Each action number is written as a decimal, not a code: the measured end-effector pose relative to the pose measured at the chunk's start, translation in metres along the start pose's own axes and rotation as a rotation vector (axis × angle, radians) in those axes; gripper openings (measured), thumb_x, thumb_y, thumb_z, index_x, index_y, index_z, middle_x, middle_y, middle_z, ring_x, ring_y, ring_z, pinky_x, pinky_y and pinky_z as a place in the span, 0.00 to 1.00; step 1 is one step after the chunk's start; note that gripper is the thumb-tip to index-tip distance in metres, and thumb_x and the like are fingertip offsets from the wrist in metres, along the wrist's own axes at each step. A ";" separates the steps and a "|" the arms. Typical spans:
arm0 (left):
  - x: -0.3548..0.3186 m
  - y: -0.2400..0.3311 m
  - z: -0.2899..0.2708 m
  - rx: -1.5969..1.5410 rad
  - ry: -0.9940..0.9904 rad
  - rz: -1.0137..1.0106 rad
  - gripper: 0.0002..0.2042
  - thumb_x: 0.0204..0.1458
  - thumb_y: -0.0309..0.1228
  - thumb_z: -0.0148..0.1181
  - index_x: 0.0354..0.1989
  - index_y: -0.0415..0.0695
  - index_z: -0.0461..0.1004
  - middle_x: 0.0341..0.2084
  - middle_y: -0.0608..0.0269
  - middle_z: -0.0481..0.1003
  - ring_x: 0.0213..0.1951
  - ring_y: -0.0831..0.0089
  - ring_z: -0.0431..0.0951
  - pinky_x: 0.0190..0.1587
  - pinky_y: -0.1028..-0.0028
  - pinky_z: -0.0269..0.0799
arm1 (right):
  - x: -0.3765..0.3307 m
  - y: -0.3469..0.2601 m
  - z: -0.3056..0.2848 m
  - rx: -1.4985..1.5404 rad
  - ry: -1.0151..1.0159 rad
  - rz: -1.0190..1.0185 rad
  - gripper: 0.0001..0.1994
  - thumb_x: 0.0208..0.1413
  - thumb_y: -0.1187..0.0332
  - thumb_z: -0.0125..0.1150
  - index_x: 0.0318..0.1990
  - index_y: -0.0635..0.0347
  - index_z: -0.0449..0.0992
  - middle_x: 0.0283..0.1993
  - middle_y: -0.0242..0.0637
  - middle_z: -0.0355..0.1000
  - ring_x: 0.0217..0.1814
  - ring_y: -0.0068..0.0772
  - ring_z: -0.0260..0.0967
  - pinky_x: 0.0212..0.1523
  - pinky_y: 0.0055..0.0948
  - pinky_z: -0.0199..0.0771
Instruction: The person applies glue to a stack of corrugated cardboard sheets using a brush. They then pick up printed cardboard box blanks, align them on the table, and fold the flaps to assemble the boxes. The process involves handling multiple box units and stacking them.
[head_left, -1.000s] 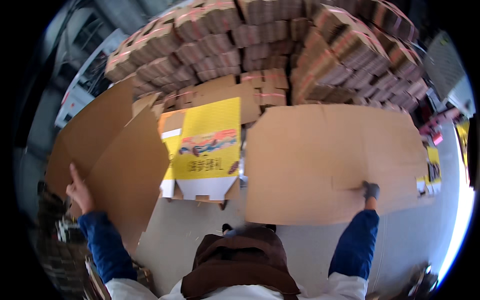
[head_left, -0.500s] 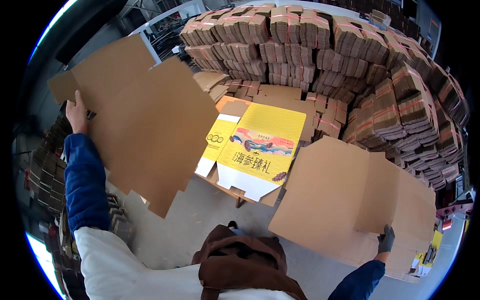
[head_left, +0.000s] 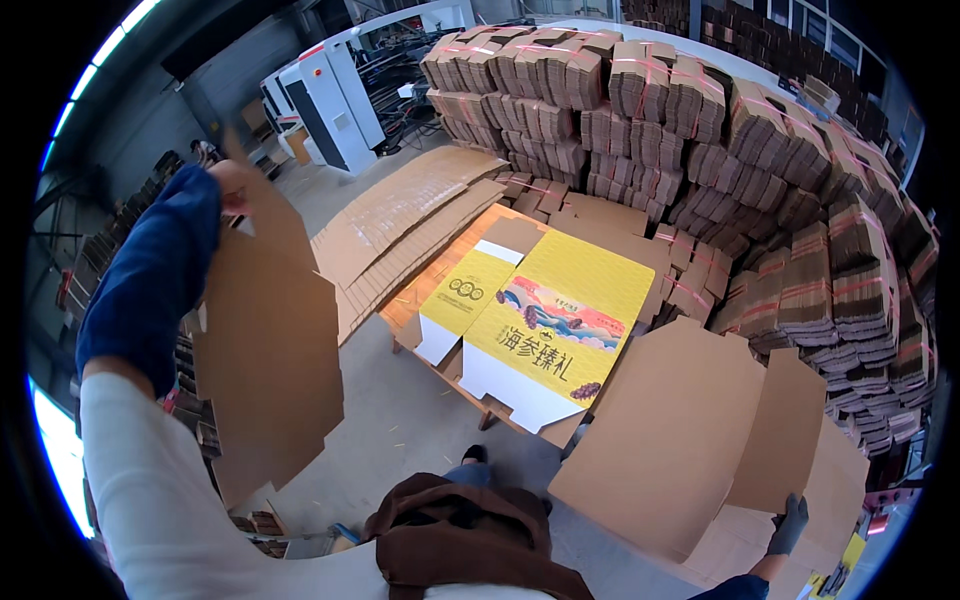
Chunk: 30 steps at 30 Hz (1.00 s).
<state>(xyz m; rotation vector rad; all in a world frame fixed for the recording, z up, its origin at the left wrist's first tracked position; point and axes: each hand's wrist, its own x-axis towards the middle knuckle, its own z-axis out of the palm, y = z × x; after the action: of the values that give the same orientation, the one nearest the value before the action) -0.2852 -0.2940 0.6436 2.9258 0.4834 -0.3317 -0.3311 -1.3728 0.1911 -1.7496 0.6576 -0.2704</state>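
My left hand [head_left: 232, 188] is raised at the upper left, its fingers closed on the top edge of a flat brown cardboard sheet [head_left: 272, 350]. This notched sheet hangs steeply below the hand. At the lower right, my gloved right hand [head_left: 790, 527] grips the edge of a folded-up flap on another large cardboard sheet [head_left: 655, 430]; part of its fingers is hidden. Between the two hands, a yellow printed box blank [head_left: 570, 315] with white flaps lies flat on brown cardboard on a wooden table [head_left: 415, 308].
Large cardboard sheets [head_left: 400, 215] are stacked beyond the table's left side. Strapped bundles of cardboard [head_left: 560, 130] form a high wall at the back and right. A white machine cabinet [head_left: 345, 105] stands far left, and a person [head_left: 205, 152] is in the distance.
My left hand has risen, and its cardboard sheet has swung left and steeper, uncovering the stacked sheets and machine cabinet. The view has shifted left. My right hand stays at the flap.
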 end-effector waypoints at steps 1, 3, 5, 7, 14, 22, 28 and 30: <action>0.034 -0.015 -0.005 0.574 0.019 0.675 0.11 0.43 0.29 0.69 0.35 0.41 0.77 0.31 0.56 0.79 0.28 0.62 0.82 0.29 0.65 0.82 | 0.002 -0.005 0.010 -0.010 -0.024 -0.014 0.08 0.62 0.62 0.56 0.39 0.54 0.75 0.21 0.22 0.65 0.15 0.12 0.56 0.14 0.14 0.58; 0.110 0.054 0.016 0.424 0.205 0.493 0.15 0.46 0.31 0.67 0.41 0.41 0.72 0.33 0.54 0.79 0.31 0.61 0.81 0.32 0.64 0.81 | 0.003 -0.015 0.018 -0.049 -0.049 -0.041 0.08 0.62 0.63 0.55 0.37 0.55 0.75 0.21 0.23 0.64 0.15 0.12 0.56 0.14 0.15 0.58; 0.198 0.136 0.078 -0.008 0.318 0.297 0.19 0.48 0.33 0.66 0.46 0.40 0.68 0.35 0.51 0.78 0.33 0.59 0.81 0.35 0.64 0.80 | 0.005 -0.039 0.019 -0.125 -0.039 -0.092 0.08 0.62 0.64 0.54 0.35 0.56 0.74 0.20 0.24 0.64 0.15 0.13 0.56 0.13 0.16 0.58; 0.262 0.230 0.141 -0.330 0.312 0.254 0.23 0.50 0.35 0.64 0.51 0.40 0.63 0.36 0.49 0.78 0.35 0.58 0.81 0.38 0.64 0.79 | -0.012 -0.063 0.042 -0.178 -0.016 -0.093 0.08 0.62 0.65 0.54 0.33 0.56 0.72 0.19 0.23 0.62 0.14 0.14 0.56 0.13 0.17 0.58; 0.232 0.442 0.351 -0.422 -0.304 0.667 0.38 0.58 0.41 0.58 0.71 0.38 0.47 0.42 0.40 0.78 0.43 0.54 0.80 0.48 0.63 0.75 | -0.019 -0.091 0.060 -0.254 -0.005 -0.044 0.10 0.60 0.62 0.54 0.41 0.57 0.74 0.22 0.26 0.65 0.16 0.16 0.57 0.15 0.17 0.56; 0.358 0.132 0.501 -0.535 0.353 0.231 0.21 0.52 0.32 0.64 0.54 0.37 0.72 0.45 0.43 0.76 0.47 0.49 0.76 0.50 0.60 0.72 | -0.055 -0.122 0.099 -0.448 0.080 0.023 0.14 0.62 0.58 0.52 0.47 0.58 0.73 0.26 0.26 0.67 0.21 0.16 0.60 0.18 0.18 0.55; 0.444 0.087 0.529 -0.416 0.014 -0.031 0.26 0.51 0.43 0.65 0.51 0.34 0.72 0.41 0.41 0.78 0.46 0.50 0.79 0.46 0.60 0.74 | -0.099 -0.174 0.127 -0.516 0.215 0.102 0.17 0.63 0.57 0.57 0.48 0.63 0.73 0.32 0.31 0.69 0.31 0.26 0.64 0.29 0.26 0.65; 0.458 0.083 0.538 -0.349 -0.080 -0.062 0.31 0.48 0.50 0.66 0.49 0.33 0.73 0.40 0.41 0.79 0.44 0.48 0.79 0.44 0.60 0.75 | -0.108 -0.185 0.137 -0.501 0.208 0.092 0.19 0.62 0.56 0.58 0.49 0.63 0.73 0.34 0.32 0.71 0.32 0.26 0.65 0.30 0.27 0.66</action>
<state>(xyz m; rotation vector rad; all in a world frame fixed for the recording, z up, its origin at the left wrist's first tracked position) 0.0626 -0.3373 0.0246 2.5542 0.5584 -0.3328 -0.2971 -1.1727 0.3437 -2.1776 1.0193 -0.2383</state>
